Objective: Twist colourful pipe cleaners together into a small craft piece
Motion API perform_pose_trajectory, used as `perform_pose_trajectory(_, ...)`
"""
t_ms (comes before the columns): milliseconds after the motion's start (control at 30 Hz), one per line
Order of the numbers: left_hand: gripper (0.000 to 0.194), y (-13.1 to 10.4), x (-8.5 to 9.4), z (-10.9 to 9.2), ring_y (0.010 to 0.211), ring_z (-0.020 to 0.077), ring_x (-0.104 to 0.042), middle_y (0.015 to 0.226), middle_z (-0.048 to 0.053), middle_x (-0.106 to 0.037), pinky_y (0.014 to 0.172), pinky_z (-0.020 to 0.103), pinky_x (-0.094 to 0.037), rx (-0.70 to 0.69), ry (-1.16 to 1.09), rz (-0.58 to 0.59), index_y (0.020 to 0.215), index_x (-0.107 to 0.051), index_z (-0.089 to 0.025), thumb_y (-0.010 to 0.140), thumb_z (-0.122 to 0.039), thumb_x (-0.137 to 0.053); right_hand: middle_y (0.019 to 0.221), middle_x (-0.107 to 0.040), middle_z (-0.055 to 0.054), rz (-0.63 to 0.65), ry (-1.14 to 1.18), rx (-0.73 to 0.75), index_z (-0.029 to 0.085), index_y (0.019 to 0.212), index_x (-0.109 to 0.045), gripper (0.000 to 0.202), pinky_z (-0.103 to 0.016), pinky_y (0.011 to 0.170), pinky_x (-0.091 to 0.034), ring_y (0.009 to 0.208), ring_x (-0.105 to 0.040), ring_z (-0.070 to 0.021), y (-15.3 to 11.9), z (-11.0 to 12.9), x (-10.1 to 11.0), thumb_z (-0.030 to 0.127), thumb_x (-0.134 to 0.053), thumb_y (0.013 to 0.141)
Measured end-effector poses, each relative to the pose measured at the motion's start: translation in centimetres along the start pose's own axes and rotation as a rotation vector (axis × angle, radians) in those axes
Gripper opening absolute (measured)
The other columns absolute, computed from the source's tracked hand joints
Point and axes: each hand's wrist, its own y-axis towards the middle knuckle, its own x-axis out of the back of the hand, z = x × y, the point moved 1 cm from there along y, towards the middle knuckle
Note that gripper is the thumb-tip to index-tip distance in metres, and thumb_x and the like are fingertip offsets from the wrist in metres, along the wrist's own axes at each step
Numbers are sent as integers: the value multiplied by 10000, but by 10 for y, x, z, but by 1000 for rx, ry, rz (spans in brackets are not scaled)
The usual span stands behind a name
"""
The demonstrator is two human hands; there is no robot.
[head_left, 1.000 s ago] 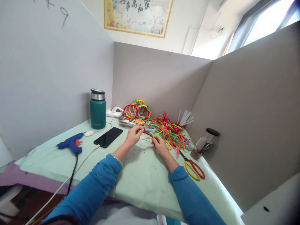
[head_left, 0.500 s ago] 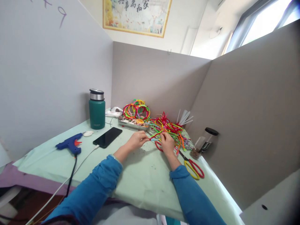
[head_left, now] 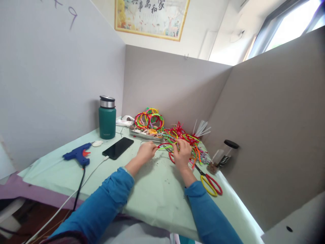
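the red strand [head_left: 165, 143] between the hands now bows upward, where a moment ago it ran nearly straight; its far end has become an arc. the left hand [head_left: 146, 152] pinches one end, its grip narrow, and the right hand [head_left: 182, 155] holds the other side with fingers partly raised. a bright green strand [head_left: 165, 147] runs just beneath the arc. the colourful pile [head_left: 195, 139] lies beyond the right hand, scissors [head_left: 202, 174] beside it, and a phone [head_left: 118, 148] left of the left hand.
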Motion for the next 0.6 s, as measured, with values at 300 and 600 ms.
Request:
perform_pose_trajectory(300,314,1,-3,-1,689,137,-535,736,53,-607,646,238,-346,-42,-67,-36,832,-718,-186,868,-363,-460,725,-655,-29,425,217,-156,209,928,-630,240,-266,614,-406,651,-591,-171,-17,8,-15,339,-433,887)
perform_pose_trajectory(600,352,-3,-5,-6,648,138,-502,716,56,-587,586,243,-315,-174,14,41,802,-713,-182,873,-381,-432,480,-540,23,461,402,-486,194,756,-607,320,-241,530,-368,489,-521,-148,-19,-6,-23,437,-426,859)
